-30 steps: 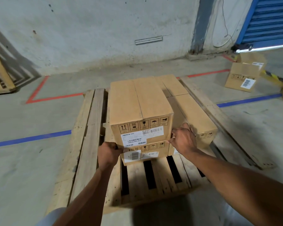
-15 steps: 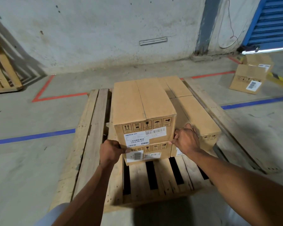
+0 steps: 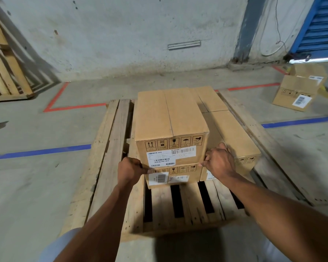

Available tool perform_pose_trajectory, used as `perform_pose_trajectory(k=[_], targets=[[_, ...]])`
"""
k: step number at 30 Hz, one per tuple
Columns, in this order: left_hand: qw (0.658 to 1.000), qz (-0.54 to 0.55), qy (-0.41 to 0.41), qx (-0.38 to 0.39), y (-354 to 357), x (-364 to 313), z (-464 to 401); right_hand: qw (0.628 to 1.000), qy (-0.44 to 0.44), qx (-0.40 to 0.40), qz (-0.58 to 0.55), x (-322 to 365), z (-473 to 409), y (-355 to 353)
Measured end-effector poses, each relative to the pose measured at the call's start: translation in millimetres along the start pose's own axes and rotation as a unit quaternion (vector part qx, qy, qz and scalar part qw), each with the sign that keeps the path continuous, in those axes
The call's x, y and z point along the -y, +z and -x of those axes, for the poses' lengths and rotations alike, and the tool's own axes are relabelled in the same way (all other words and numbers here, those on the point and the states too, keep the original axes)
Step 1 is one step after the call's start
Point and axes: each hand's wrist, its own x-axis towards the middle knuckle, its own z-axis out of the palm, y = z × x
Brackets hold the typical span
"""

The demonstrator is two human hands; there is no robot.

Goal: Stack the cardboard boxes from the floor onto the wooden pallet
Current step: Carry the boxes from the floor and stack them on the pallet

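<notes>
The left hand (image 3: 130, 170) grips the lower-left front corner of the top box (image 3: 169, 127), fingers curled at its bottom edge. The right hand (image 3: 219, 161) grips the lower-right front corner of the same box, fingers curled around the edge. The top box rests on a lower box (image 3: 175, 175), whose labelled front face shows just beneath it. At 3 o'clock from the stack, touching it, lies a single-layer box (image 3: 233, 135), with another box (image 3: 209, 98) behind it at 1 o'clock. All four sit on the wooden pallet (image 3: 110, 148), which lies on the concrete floor (image 3: 36, 186). At 2 o'clock, well apart from the pallet, a floor box (image 3: 295, 91) rests beyond the blue floor line (image 3: 299, 121).
</notes>
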Motion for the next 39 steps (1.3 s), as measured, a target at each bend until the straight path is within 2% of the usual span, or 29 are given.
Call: perform_pose_trajectory(k=[5, 7, 9, 11, 14, 17, 21, 24, 26, 28, 31, 35, 39], targets=[[0.999, -0.035, 0.014, 0.012, -2, 1, -1, 0.998, 0.017, 0.040, -0.041, 4, 0, -14], [0.997, -0.056, 0.021, 0.052, -5, -3, -2, 0.992, 0.045, 0.098, -0.067, 5, -6, -24], [0.991, -0.073, 0.028, 0.112, -7, -7, -4, 0.982, 0.052, 0.175, -0.055, 3, -15, -36], [0.985, -0.080, 0.042, 0.145, -15, -16, -4, 0.975, 0.048, 0.214, -0.032, -1, -23, -46], [0.985, -0.062, 0.055, 0.153, -39, -23, -15, 0.982, 0.048, 0.183, -0.027, -8, -34, -60], [0.986, -0.106, 0.078, 0.105, -57, -14, -33, 0.984, 0.052, 0.163, -0.043, -10, -38, -65], [0.984, -0.149, 0.014, 0.099, -62, -22, -6, 0.982, 0.108, 0.135, -0.070, -3, -18, -82], [0.974, -0.132, -0.061, 0.176, -56, -25, 35, 0.974, 0.142, 0.149, -0.094, 4, 11, -97], [0.963, -0.090, -0.090, 0.237, -56, -34, 68, 0.959, 0.125, 0.184, -0.173, 6, 40, -104], [0.950, -0.069, -0.094, 0.290, -65, -54, 95, 0.940, 0.144, 0.176, -0.255, 9, 65, -116], [0.945, -0.051, -0.101, 0.306, -104, -98, 132, 0.922, 0.188, 0.160, -0.299, 43, 92, -175], [0.953, -0.026, -0.141, 0.267, -190, -177, 182, 0.876, 0.214, 0.217, -0.375, 94, 116, -293], [0.942, 0.006, -0.190, 0.277, -280, -261, 250, 0.849, 0.241, 0.279, -0.378, 114, 163, -425]])
